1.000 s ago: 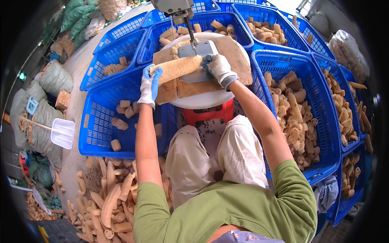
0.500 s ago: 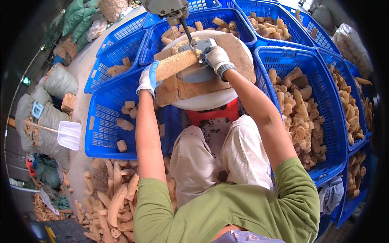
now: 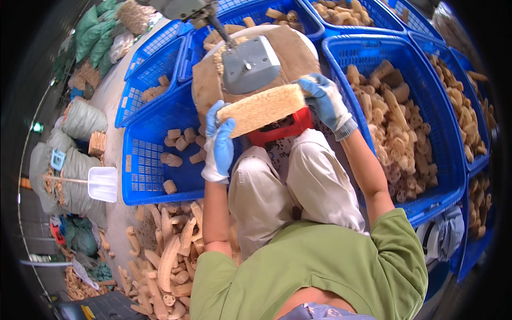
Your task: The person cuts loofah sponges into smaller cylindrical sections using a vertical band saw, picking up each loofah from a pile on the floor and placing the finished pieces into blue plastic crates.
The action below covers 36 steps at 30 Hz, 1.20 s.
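My left hand (image 3: 220,144), in a white glove with a blue palm, grips the left end of a long pale loofah piece (image 3: 260,109). My right hand (image 3: 328,106), gloved alike, grips its right end. The piece is held nearly level above my knees (image 3: 249,176), in front of a sewing-type machine with a grey base plate (image 3: 250,64) and a metal head (image 3: 184,10). The plate sits on brown cardboard (image 3: 296,53) over a round white top; a red plastic support (image 3: 288,130) shows beneath the loofah.
Blue crates with loofah pieces surround me, including a short-cut crate (image 3: 146,160) left and a fuller one (image 3: 405,45) right. Whole loofahs (image 3: 170,258) lie piled on the floor at lower left. Sacks (image 3: 82,120) and a white scoop (image 3: 101,184) sit at the far left.
Both hands have drawn the loofah piece back toward me, away from the machine's needle area and off the base plate. The view has shifted as well.
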### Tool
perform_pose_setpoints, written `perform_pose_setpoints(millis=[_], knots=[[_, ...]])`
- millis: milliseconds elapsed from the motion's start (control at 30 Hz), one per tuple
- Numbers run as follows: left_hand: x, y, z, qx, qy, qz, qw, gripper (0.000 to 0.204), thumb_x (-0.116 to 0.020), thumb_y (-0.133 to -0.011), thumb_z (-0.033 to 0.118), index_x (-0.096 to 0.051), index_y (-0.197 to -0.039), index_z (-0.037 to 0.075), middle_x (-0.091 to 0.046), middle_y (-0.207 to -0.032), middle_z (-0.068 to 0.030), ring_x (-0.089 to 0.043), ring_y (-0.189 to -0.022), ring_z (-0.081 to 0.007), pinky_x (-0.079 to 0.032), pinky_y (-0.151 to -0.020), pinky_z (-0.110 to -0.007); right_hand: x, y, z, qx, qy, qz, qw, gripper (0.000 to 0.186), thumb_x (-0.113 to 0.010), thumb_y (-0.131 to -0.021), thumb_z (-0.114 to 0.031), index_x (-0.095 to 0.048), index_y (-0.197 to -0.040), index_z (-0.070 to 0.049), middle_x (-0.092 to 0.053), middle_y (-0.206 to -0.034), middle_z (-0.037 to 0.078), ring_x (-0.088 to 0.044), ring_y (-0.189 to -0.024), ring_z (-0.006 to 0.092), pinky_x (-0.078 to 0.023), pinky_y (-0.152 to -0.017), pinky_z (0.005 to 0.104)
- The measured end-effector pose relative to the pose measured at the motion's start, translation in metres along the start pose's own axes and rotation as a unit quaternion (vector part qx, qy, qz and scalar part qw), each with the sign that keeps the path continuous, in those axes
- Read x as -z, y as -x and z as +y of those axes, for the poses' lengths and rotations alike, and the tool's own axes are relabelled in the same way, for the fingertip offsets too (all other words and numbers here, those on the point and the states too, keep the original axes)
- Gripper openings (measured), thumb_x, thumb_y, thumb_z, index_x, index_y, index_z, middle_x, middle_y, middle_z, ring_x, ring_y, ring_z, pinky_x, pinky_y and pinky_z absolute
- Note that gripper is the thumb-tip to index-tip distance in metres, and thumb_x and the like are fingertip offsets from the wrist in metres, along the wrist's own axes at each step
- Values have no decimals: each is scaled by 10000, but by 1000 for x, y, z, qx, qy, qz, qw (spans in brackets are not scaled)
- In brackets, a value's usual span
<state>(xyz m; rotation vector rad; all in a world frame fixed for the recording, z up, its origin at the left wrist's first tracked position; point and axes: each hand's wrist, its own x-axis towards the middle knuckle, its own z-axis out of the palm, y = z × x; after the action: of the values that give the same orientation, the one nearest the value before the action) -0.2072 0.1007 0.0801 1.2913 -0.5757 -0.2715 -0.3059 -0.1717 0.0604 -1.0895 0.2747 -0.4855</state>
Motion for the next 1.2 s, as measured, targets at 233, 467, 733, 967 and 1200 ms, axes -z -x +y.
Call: perform_pose_setpoints(millis=[233, 467, 733, 967, 1200], knots=[[-63, 5, -48, 390, 447, -151, 790, 622, -427, -1016, 522, -477, -1439, 70, -559, -1376, -247, -569, -1234, -436, -607, -853, -476, 188, 99, -14, 131, 254, 272, 919, 414, -774, -858, -298, -685, -1211, -103, -674, -1275, 83, -623, -1190, 273, -499, -1016, 416], [-125, 7, -61, 512, 435, -205, 711, 639, -420, -1005, 562, -521, -1390, 62, -643, -1263, -209, -689, -1018, -415, -640, -744, -456, 155, 163, -67, 243, 618, 375, 647, 166, -833, -774, -271, -775, -861, -142, -688, -1251, 35, -588, -1200, 277, -421, -1066, 446], [-144, 37, -35, 311, 236, -208, 897, 642, -457, -1016, 571, -413, -1482, 131, -559, -1383, -126, -613, -1192, -324, -554, -926, -464, 61, 145, -89, 283, 188, 119, 933, 778, -746, -803, -344, -484, -1424, 45, -620, -1297, 125, -620, -1157, 207, -477, -1014, 324], [-44, 86, -2, 145, 153, -4, 978, 731, -479, -1003, 577, -327, -1523, 86, -511, -1397, -186, -577, -1210, -297, -507, -990, -434, -10, 15, -110, 465, 93, 200, 858, 682, -756, -866, -182, -443, -1429, 44, -577, -1351, 189, -628, -1162, 249, -505, -1019, 371], [91, 222, -36, 166, 31, 291, 942, 679, -562, -995, 471, -385, -1505, 60, -554, -1360, -176, -576, -1183, -268, -494, -986, -368, -1, -128, -19, 249, 260, 5, 933, 616, -778, -857, -107, -527, -1403, 30, -595, -1376, 158, -585, -1234, 232, -456, -1064, 337]])
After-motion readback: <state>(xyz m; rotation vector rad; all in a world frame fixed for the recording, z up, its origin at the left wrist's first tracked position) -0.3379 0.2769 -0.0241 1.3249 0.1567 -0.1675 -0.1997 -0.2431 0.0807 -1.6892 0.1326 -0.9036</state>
